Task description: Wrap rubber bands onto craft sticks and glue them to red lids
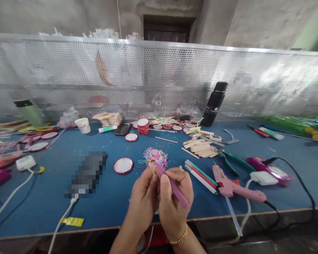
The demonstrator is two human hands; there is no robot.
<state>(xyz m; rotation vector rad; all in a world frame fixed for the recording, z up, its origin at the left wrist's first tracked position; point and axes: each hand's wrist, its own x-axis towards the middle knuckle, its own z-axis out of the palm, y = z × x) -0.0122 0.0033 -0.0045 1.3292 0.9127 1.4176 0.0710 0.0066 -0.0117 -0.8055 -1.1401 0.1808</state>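
Note:
Both hands meet above the front edge of the blue table (108, 197). My right hand (175, 197) is closed round a pink pen-like tool (172, 185), whose tip points up and left. My left hand (144, 197) pinches a small wooden stick piece (152, 165) that stands upright against the tool's tip. Just behind the hands lies a heap of small coloured rubber bands (155, 155). A red-rimmed white disc (123, 165) lies to the left of the heap.
A pink glue gun (233, 187) with its cord lies to the right, beside several coloured markers (201, 173) and green pliers (231, 162). Wooden sticks (201, 146), more red discs, a black bottle (214, 104) and a white cup (83, 125) sit further back before a perforated metal screen (159, 77).

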